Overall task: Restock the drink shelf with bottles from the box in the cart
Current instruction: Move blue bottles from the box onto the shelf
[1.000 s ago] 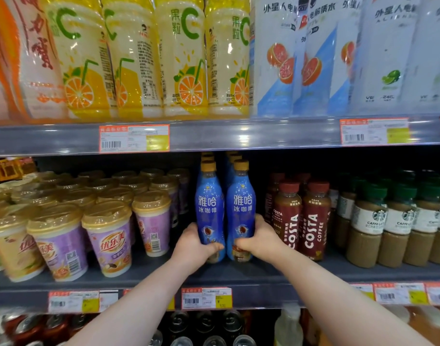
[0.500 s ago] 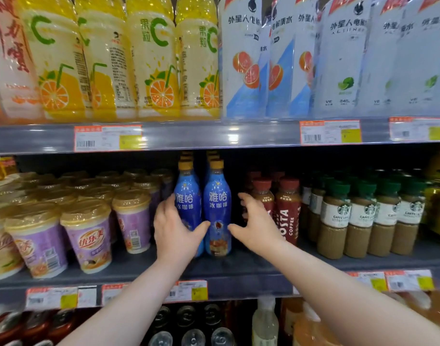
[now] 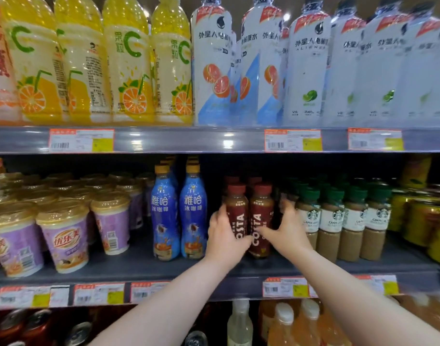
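Two dark red Costa coffee bottles (image 3: 260, 218) stand side by side at the front of the middle shelf (image 3: 139, 265). My left hand (image 3: 222, 237) grips the left Costa bottle (image 3: 236, 213), thumb across its label. My right hand (image 3: 287, 228) reaches the right one from the other side, fingers spread and blurred, thumb touching the label. Two blue bottles with yellow caps (image 3: 179, 216) stand free just left of my hands. The box and the cart are out of view.
Starbucks bottles with green caps (image 3: 344, 221) crowd the right of the Costa pair. Purple cups with gold lids (image 3: 64, 236) fill the left. Large yellow and white bottles (image 3: 214, 71) line the shelf above. More bottles and cans stand below.
Both hands have let go of the two blue bottles and moved right to the two Costa bottles. The view has shifted right and come closer to the shelf.
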Motion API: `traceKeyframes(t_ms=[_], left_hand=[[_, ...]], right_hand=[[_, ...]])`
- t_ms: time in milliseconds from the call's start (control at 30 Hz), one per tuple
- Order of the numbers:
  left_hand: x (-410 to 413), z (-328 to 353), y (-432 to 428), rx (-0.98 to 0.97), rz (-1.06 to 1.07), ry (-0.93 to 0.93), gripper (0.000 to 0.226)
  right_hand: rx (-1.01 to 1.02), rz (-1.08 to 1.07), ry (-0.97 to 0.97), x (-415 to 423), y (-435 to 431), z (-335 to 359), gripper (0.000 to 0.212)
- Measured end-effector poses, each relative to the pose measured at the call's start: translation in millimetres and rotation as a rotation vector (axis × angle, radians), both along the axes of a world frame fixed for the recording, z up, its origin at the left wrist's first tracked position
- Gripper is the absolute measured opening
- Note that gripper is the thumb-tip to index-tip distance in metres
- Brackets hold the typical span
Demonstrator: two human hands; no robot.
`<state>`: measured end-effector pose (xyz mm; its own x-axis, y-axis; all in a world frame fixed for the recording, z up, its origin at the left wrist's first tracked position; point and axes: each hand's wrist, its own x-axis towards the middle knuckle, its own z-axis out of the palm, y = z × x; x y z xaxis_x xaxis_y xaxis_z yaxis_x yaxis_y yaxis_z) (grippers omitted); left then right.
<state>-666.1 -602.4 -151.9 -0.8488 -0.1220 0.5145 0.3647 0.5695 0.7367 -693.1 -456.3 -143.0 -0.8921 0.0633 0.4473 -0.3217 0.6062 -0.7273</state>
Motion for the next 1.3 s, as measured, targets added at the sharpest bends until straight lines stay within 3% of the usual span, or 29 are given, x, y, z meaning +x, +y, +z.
traceKeyframes(t_ms=[67,200,400,600,1067,1300], left_hand=[[-8,-4,3,0.046,0.027,-0.066,0.085],[-18,-12,6,0.091,0.052,-0.136,0.096],[-24,-23,0,-0.001,0.142,-0.227,0.074],[-29,-25,-4,-0.035,0.195,-0.288,0.065],[-25,-22,-2,-0.074,0.213,-0.318,0.062],[-12,-14,-4,-0.072,0.119,-0.274,0.075]], right_hand=[[-0.082,0.075,-0.094,-6,2,-11,0.092],[-0.189,0.134,-0.173,-16,0,-24,0.079],[-0.100,0.162,-0.203,-26,-1,-35,0.062],[-0.074,0.211,-0.254,-31,4,-34,0.061],[-0.076,0.211,-0.264,-35,1,-33,0.060],[0.015,0.141,-0.112,-7,-5,-21,0.069]])
